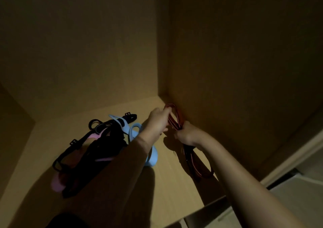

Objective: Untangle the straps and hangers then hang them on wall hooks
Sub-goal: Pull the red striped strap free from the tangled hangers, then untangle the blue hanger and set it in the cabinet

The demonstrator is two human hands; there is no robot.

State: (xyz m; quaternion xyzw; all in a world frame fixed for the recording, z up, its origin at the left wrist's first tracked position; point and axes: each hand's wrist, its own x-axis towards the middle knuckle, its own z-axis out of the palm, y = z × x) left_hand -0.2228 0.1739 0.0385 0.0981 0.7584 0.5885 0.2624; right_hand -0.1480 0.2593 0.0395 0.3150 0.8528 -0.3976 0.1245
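Gripping the red striped fabric strap [175, 124] lying along the right wall, left hand [158, 121] and right hand [185, 133] are closed on it; the tangled pile of black straps and blue and pink plastic hangers [108, 140] lies leftward, nearer the left hand.

Light very dim, detail poor throughout.
- Red strap [173, 120]: gripped by left hand [157, 121] and right hand [186, 133], whose fingers cover parts of it. Below the right hand its loops sink into the forearm's shadow; strand count unclear.
- Black straps [104, 140], left of the left hand: one dark mass, crossings cannot be told.
- Blue hanger [151, 159]: middle hidden behind the left sleeve [122, 166].
- Pink hanger [56, 183]: mostly buried under the black straps.
- Both arms run off the bottom edge.
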